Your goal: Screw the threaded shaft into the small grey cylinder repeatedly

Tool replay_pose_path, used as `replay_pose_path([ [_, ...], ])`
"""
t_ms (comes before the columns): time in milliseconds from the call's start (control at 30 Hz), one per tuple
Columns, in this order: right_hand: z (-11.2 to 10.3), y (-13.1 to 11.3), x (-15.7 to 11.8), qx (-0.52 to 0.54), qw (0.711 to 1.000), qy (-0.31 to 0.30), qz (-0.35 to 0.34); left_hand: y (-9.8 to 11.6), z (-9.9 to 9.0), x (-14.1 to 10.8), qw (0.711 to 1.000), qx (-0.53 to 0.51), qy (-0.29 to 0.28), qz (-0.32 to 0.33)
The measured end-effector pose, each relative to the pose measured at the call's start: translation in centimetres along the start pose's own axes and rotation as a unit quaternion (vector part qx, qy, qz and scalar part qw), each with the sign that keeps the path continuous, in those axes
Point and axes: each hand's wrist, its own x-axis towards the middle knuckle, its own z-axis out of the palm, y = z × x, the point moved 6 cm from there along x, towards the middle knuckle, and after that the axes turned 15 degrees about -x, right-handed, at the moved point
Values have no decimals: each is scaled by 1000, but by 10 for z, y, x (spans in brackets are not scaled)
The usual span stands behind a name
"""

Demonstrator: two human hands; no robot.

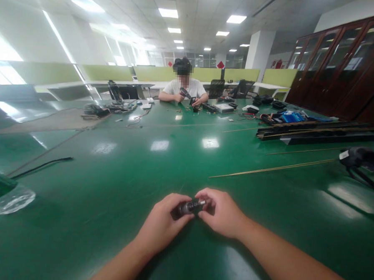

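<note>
Low over the near part of the green table [132, 170], a small dark cylinder [191, 207] lies sideways between my hands. It looks shiny, with pale marks along its side; its exact kind is too blurred to name. My left hand [165, 218] wraps thumb and fingers around its left part, hiding that end. At the lighter right end, the curled fingers and thumb of my right hand [222, 213] close on the tip.
Thin brass-coloured rods [276, 167] and black channels [319, 134] lie at right, near a black corded device [361, 159]. A clear bottle [13, 197] and a black cable [44, 167] are at left. Across the table a person [189, 88] holds a power drill [185, 92].
</note>
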Motion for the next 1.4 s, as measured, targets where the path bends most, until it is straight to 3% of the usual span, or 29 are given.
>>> replay_pose_path([
  [233,1,3,1,3,1000,-10,15,2,-5,2,999,-14,14,29],
  [433,2,4,1,8,1000,1,23,-7,-10,2,999,0,41,7],
  [800,0,-5,2,28,1000,8,6,11,-1,-2,997,-27,-6,66],
  [933,-1,-3,1,21,1000,9,9,7,-3,-4,998,-37,5,48],
  [1167,2,1,3,18,1000,4,3,-5,-5,-4,996,-77,24,-42],
  [1400,2,-1,1,16,1000,2,-4,-8,2,-5,986,-161,28,-30],
])
